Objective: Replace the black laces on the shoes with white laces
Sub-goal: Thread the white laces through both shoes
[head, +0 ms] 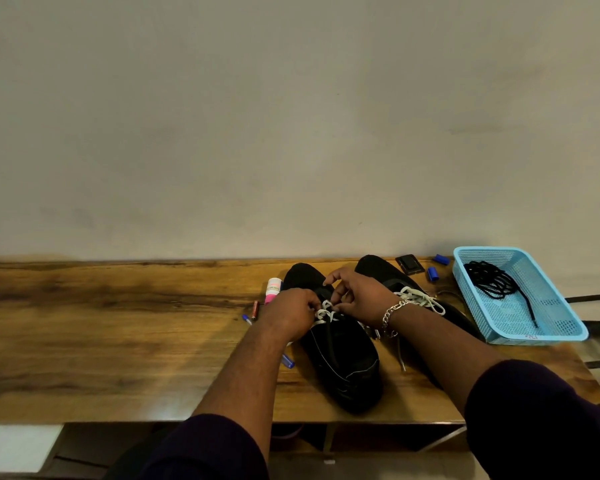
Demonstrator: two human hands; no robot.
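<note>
Head view, taken left to right: on the wooden table (pixel 118 341) a small white-and-pink bottle (pixel 273 289) stands just beside the toe of the nearer shoe, with a thin red stick (pixel 255 309) and a blue pen (pixel 246 319) lying close by. The left hand (pixel 291 315) is curled, its fingers pinching one strand of the white lace (pixel 326 313) at the throat of the left shoe (pixel 340 362). The right hand (pixel 357 299) pinches the other strand, index finger arched above the crossing; a chain bracelet (pixel 394 311) hangs at that wrist. The strands look part-way into a knot or bow, so tying off this shoe is probably the step in hand.

To do it well, I would keep both strands taut and even, hold the crossing flat against the tongue while the loop is drawn through, and pull outward rather than up, so the lacing below does not slacken.

The left shoe is black and low-cut with pale stitching round the heel, toe pointing toward the wall, heel near the table's front edge. The right shoe (pixel 385 271), just beside it, already carries a white lace (pixel 421 299) in a loose bunch with one end trailing toward the front. Farther right, a blue basket (pixel 548 327) holds the black laces (pixel 496 280) in a tangle; two small blue pieces (pixel 433 273) and a dark flat object (pixel 409 264) lie behind it
</note>
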